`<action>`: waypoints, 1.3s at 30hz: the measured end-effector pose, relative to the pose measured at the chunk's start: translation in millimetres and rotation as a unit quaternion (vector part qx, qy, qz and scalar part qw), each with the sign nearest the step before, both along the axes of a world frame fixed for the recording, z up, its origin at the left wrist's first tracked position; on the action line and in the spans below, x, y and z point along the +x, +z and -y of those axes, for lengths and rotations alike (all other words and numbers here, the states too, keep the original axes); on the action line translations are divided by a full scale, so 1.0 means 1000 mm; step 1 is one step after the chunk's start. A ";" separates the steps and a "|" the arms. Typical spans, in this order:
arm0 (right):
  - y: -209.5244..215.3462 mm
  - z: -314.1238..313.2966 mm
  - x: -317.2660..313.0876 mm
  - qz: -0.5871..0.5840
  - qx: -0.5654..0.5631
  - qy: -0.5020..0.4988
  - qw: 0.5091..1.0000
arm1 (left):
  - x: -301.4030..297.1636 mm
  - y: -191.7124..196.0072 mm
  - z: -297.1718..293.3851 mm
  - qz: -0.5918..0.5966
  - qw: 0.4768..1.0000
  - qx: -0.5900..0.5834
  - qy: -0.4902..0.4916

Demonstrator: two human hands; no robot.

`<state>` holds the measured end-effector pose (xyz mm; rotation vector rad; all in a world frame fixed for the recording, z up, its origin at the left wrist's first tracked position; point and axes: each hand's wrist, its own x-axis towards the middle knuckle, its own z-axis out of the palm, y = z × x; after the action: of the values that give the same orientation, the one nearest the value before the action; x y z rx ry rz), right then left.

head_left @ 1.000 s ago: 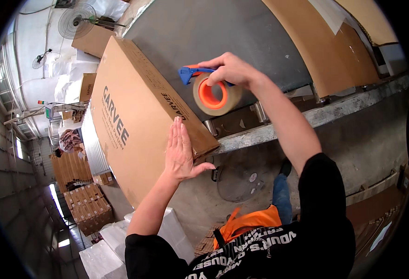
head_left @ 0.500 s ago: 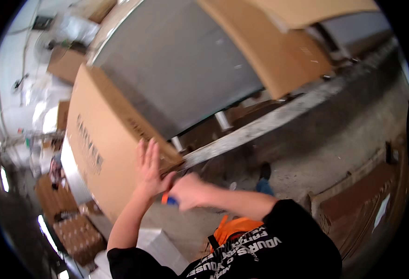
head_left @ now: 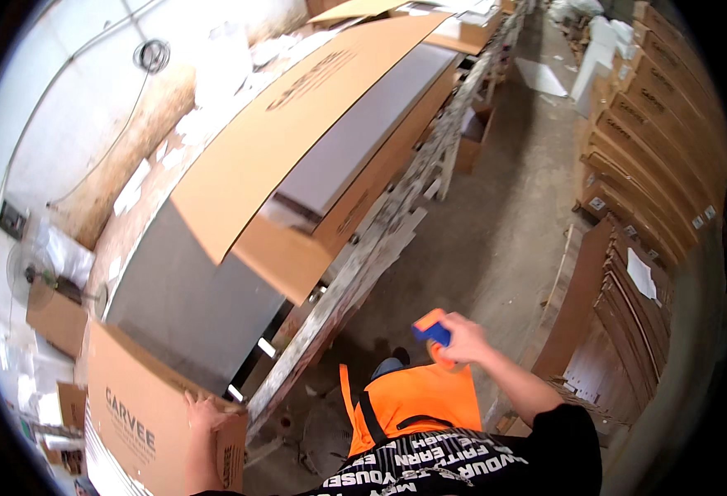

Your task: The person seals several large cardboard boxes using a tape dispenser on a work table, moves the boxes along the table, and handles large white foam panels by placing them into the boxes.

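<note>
My left hand point(head_left: 204, 411) rests at the top corner of a closed brown carton point(head_left: 136, 413), fingers stretched out along its edge. The carton stands at the lower left, with dark print on its side. Out to the right, over the floor, my right hand point(head_left: 465, 341) is closed around an orange-and-blue tape dispenser point(head_left: 434, 332). It touches no carton. Beyond the left carton runs a flat grey surface point(head_left: 190, 289). On its far side lies a long brown carton point(head_left: 297, 124) with a raised flap and a pale sheet or panel inside.
A worn rail point(head_left: 363, 256) edges the work surface. Stacked brown cartons point(head_left: 644, 124) line the right side, with flattened cardboard point(head_left: 582, 298) nearer me. An orange apron or bag point(head_left: 417, 397) hangs at my waist. A fan point(head_left: 26, 269) stands at far left.
My view has swung right, bringing the long carton and stacks into sight. My right hand has moved away from the left carton's corner with the dispenser; my left hand stays on that carton.
</note>
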<state>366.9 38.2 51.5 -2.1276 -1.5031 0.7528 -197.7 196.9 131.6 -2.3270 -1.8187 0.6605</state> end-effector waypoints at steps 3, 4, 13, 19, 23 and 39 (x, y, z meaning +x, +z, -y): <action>0.010 0.016 0.071 -0.079 0.082 -0.186 0.976 | 0.094 0.000 -0.063 0.137 0.985 -0.042 0.101; 0.003 0.017 0.085 -0.131 0.111 -0.229 0.958 | 0.129 -0.014 -0.081 0.225 0.972 0.064 0.012; 0.001 -0.110 0.150 -0.205 0.006 -0.247 0.947 | 0.457 0.014 -0.264 0.350 0.920 0.113 -0.136; 0.010 -0.208 0.251 -0.455 0.204 -0.387 0.775 | 0.466 0.016 -0.304 0.257 0.958 0.019 -0.129; -0.001 -0.277 0.395 -0.471 0.357 -0.488 0.642 | 0.474 0.046 -0.335 0.308 0.945 -0.029 -0.105; -0.044 -0.781 0.857 -0.538 0.357 -0.301 0.702 | 0.645 0.229 -0.444 0.747 0.481 0.436 0.145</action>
<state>1223.8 819.1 7.1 -1.0291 -0.2827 0.7418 447.3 640.6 360.7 -1.4282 -1.8284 -2.4544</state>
